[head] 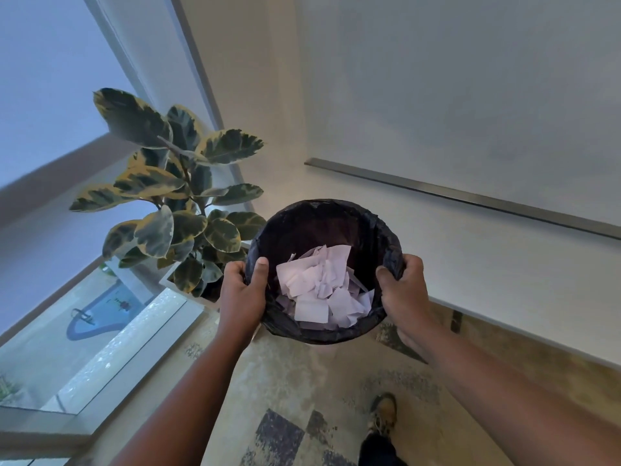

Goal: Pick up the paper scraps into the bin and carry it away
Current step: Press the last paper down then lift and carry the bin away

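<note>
Gripping bin (322,334) rim — left hand (240,297), right hand (405,290); plant (174,196) just beside.

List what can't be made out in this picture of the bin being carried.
Head view only:
- The bin's outer wall and base: hidden by its black liner and rim.
- How deep the paper scraps go: only the top layer shows.
- Fingers of the left hand and right hand: wrapped outside the rim, only thumbs show.
- The plant's pot: covered by leaves and the left hand.
- The shoe: blurred; the other foot is out of view.
</note>
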`<action>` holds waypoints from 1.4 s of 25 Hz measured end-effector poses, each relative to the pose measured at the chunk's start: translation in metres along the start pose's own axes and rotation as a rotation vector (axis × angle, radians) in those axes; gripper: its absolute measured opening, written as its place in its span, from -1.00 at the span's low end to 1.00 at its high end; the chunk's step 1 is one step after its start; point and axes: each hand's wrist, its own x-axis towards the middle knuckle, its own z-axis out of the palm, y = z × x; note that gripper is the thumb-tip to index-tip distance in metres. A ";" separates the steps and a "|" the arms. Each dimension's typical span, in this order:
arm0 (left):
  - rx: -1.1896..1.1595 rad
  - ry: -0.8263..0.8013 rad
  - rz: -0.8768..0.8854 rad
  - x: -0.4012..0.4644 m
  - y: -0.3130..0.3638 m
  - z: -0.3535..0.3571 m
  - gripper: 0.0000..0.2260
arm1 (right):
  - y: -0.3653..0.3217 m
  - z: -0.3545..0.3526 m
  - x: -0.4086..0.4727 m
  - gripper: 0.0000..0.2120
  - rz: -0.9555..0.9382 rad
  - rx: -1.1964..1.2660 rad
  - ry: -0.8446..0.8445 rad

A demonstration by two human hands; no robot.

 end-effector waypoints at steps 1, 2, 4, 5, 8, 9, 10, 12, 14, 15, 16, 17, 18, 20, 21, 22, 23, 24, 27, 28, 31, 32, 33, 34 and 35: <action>0.015 0.005 0.003 0.013 0.003 0.011 -0.72 | 0.000 0.003 0.018 -0.79 0.013 0.004 -0.016; 0.037 0.015 0.006 0.029 0.005 0.023 -0.72 | -0.001 0.006 0.038 -0.80 0.020 0.007 -0.026; 0.098 0.047 0.004 0.058 0.008 0.044 -0.70 | -0.001 0.014 0.075 -0.81 0.006 0.007 -0.037; 0.127 0.059 0.000 0.073 0.011 0.054 -0.69 | -0.005 0.018 0.093 -0.82 0.001 0.006 -0.043; 0.192 0.075 -0.007 0.112 0.018 0.075 -0.67 | -0.017 0.032 0.146 -0.82 0.014 -0.006 -0.064; 0.192 0.076 -0.012 0.122 0.023 0.080 -0.67 | -0.020 0.036 0.160 -0.82 0.010 -0.010 -0.066; 0.193 0.081 -0.020 0.132 0.027 0.085 -0.67 | -0.024 0.040 0.175 -0.82 0.004 -0.014 -0.068; 0.214 0.098 -0.030 0.155 0.029 0.096 -0.66 | -0.027 0.049 0.204 -0.82 0.002 -0.029 -0.076; 0.209 0.091 -0.047 0.179 0.025 0.108 -0.66 | -0.024 0.060 0.232 -0.82 0.015 -0.043 -0.080; 0.206 0.082 -0.063 0.191 0.021 0.113 -0.66 | -0.022 0.067 0.245 -0.81 0.026 -0.049 -0.083; 0.201 0.075 -0.079 0.203 0.017 0.117 -0.66 | -0.020 0.073 0.256 -0.81 0.041 -0.055 -0.088; 0.195 0.067 -0.096 0.217 0.013 0.121 -0.66 | -0.017 0.080 0.268 -0.81 0.053 -0.064 -0.094; 0.188 0.062 -0.110 0.230 0.007 0.126 -0.65 | -0.014 0.087 0.278 -0.80 0.064 -0.078 -0.096; 0.156 0.049 -0.130 0.255 0.000 0.134 -0.60 | -0.008 0.100 0.299 -0.79 0.070 -0.109 -0.102; 0.148 0.043 -0.142 0.268 -0.004 0.137 -0.58 | -0.006 0.107 0.310 -0.80 0.075 -0.128 -0.107; 0.148 0.037 -0.160 0.283 -0.009 0.142 -0.58 | -0.003 0.116 0.323 -0.80 0.097 -0.151 -0.108; 0.155 0.025 -0.182 0.298 -0.015 0.146 -0.61 | 0.001 0.123 0.334 -0.81 0.127 -0.170 -0.104; 0.162 0.009 -0.202 0.311 -0.019 0.151 -0.65 | 0.005 0.129 0.345 -0.82 0.162 -0.181 -0.094; 0.190 -0.001 -0.272 0.347 -0.034 0.163 -0.74 | 0.017 0.149 0.375 -0.79 0.234 -0.205 -0.109; 0.207 -0.011 -0.293 0.356 -0.039 0.168 -0.74 | 0.020 0.153 0.384 -0.79 0.252 -0.214 -0.117; 0.280 -0.034 -0.363 0.379 -0.053 0.183 -0.69 | 0.029 0.159 0.410 -0.84 0.297 -0.242 -0.198; 0.308 -0.037 -0.398 0.385 -0.058 0.188 -0.68 | 0.034 0.161 0.421 -0.86 0.301 -0.260 -0.232; 0.328 -0.044 -0.442 0.390 -0.063 0.193 -0.67 | 0.038 0.164 0.431 -0.87 0.302 -0.280 -0.263; 0.327 -0.053 -0.494 0.394 -0.069 0.198 -0.66 | 0.042 0.167 0.441 -0.87 0.300 -0.301 -0.289; 0.328 -0.045 -0.535 0.398 -0.072 0.203 -0.64 | 0.046 0.171 0.452 -0.86 0.294 -0.322 -0.322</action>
